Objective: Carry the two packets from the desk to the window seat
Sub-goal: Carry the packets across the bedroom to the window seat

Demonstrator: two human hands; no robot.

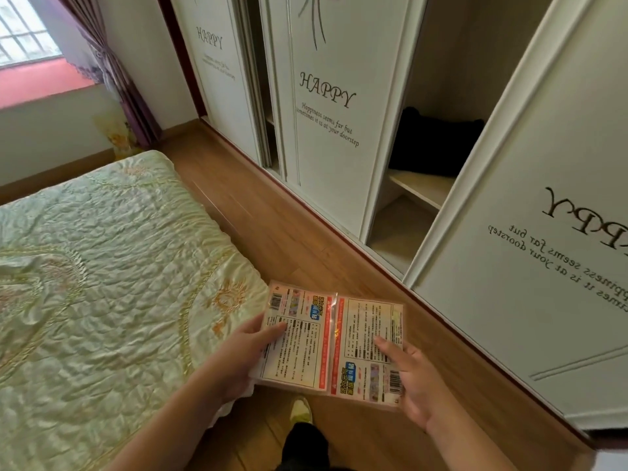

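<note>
I hold two flat plastic packets side by side in front of me, printed backs up, with text panels and barcodes. My left hand grips the left packet at its left edge, thumb on top. The right packet sits in my right hand, held at its right edge, thumb on the print. The two packets touch along a red strip in the middle. Both hover above the wooden floor, between the bed and the wardrobe. The window seat, a pink ledge under the window, lies far ahead at the upper left.
A bed with a pale green quilted cover fills the left. A white sliding-door wardrobe with "HAPPY" lettering runs along the right, one bay open with dark cloth on a shelf. A narrow wood-floor aisle leads toward purple curtains. My foot shows below.
</note>
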